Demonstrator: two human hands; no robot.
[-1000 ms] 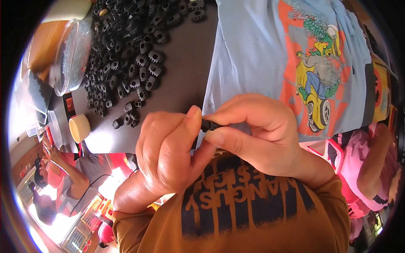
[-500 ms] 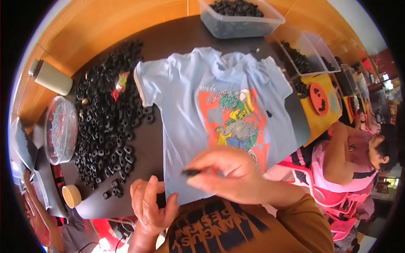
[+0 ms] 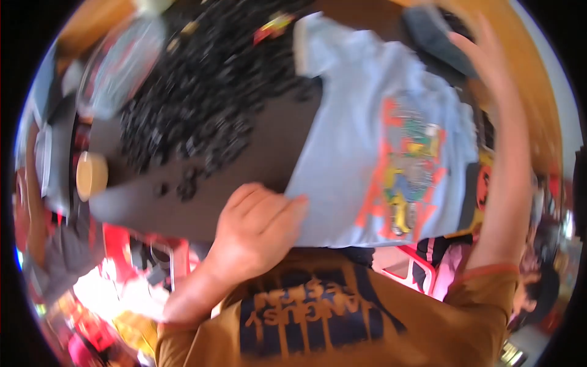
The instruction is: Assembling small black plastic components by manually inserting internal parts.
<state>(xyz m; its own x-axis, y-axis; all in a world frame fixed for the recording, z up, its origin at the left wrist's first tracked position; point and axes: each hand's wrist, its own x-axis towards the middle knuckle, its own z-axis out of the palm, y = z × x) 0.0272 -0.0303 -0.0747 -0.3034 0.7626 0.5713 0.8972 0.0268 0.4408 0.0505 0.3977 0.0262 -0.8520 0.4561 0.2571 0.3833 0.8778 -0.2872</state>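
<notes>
Holding my right hand (image 3: 489, 58) open by the tub (image 3: 433, 41), I curl my left hand (image 3: 254, 227) near the shirt (image 3: 342, 116) — whether it grips anything, I cannot tell — while black pieces (image 3: 208, 82) lie heaped leftward on the table (image 3: 272, 131).

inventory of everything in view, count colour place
table: one, dark, centre
t-shirt: one, light blue, table's right half
plastic parts: many, black, table's left half
wrapper: one, red-yellow, among parts
round tub: one, clear, upper left
cup: one, cream, left
bin: one, grey, upper right
chair: one or more, red, lower right
people: two or more, grey, pink, edges
worn shirt: one, brown, bottom
left hand: one, bare, lower centre
right hand: one, bare, by bin
</notes>
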